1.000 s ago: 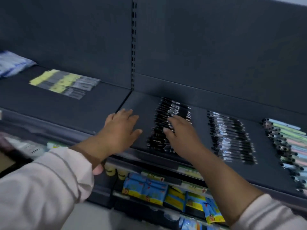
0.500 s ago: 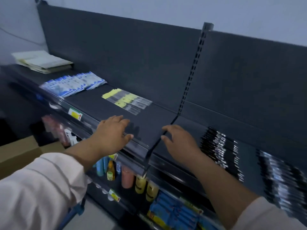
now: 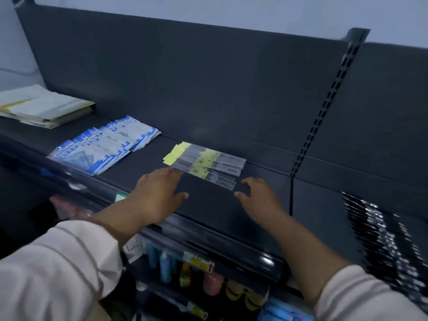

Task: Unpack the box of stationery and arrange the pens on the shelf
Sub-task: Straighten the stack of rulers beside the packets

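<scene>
My left hand (image 3: 157, 198) is palm down over the shelf (image 3: 208, 207), fingers (image 3: 171, 173) straight and slightly spread, thumb out to the right; it holds nothing. The fingertips reach the near left corner of the clear packets (image 3: 208, 166); I cannot tell whether they touch. My right hand (image 3: 261, 200) is also palm down, fingers (image 3: 252, 181) loosely bent, thumb pointing left, nothing held. Its fingertips are just beside the right end of the nearest packet. Between the two hands lies a bare strip of shelf, bounded in front by the glossy rail (image 3: 220, 237) and behind by the packets, which lie flat and overlapping, with yellow labels. The back panel (image 3: 185, 77) rises behind them. To the left, apart from the packets, blue packs (image 3: 104, 147) lie fanned out; further left is a stack of papers (image 3: 44, 105). A slotted upright (image 3: 324, 100) marks the joint to the next bay on the right. The pens (image 3: 379, 230) lie there in a row, well apart from both hands, blurred. Below the rail, bottles (image 3: 164, 265) stand on a lower shelf.
</scene>
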The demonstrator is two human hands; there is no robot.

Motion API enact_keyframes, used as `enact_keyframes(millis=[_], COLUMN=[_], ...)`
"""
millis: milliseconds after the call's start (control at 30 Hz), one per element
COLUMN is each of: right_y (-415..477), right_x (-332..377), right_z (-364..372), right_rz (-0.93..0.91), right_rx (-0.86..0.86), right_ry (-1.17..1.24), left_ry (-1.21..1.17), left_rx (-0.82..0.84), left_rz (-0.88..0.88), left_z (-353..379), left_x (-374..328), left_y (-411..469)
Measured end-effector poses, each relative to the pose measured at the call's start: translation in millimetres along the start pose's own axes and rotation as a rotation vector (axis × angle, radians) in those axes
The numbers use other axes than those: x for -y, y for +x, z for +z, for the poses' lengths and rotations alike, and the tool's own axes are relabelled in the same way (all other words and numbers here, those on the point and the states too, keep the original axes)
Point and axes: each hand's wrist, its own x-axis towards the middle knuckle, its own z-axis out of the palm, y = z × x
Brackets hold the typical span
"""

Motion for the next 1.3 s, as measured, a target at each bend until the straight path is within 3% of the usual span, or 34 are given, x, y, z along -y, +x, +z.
enact_keyframes(millis=[233, 533, 800, 1033, 1167, 1300], right_y=[44.9, 113.1, 136.5, 139.8, 143.7, 140.1], right_x=[1.8, -17.3, -21.6, -12.0, -12.3, -5.5], right_z=[20.0, 38.5, 43.2, 48.1, 53.2, 59.8], right_rz=[0.080, 0.078, 0.046, 0.106, 0.188, 0.228], right_rx=[0.015, 0.101, -0.071, -0.066, 0.040, 0.011], right_ry=[-0.045, -0.139, -0.188, -0.153, -0.187, -0.189], left_ry=[-0.004, 0.041, 0.034, -0.013, 0.023, 0.000], left_rx=[0.028, 0.071, 0.032, 0.046, 0.140, 0.139], left_rz=[0.085, 0.056, 0.125, 0.288, 0.298, 0.290], left_z=[8.0, 43.6, 72.7, 78.7, 83.2, 87.1], left_x=[22.2, 34.9, 46.7, 57.2, 64.5, 65.8], left_y=[69.8, 143.3, 196.0, 210.5, 215.3, 214.9])
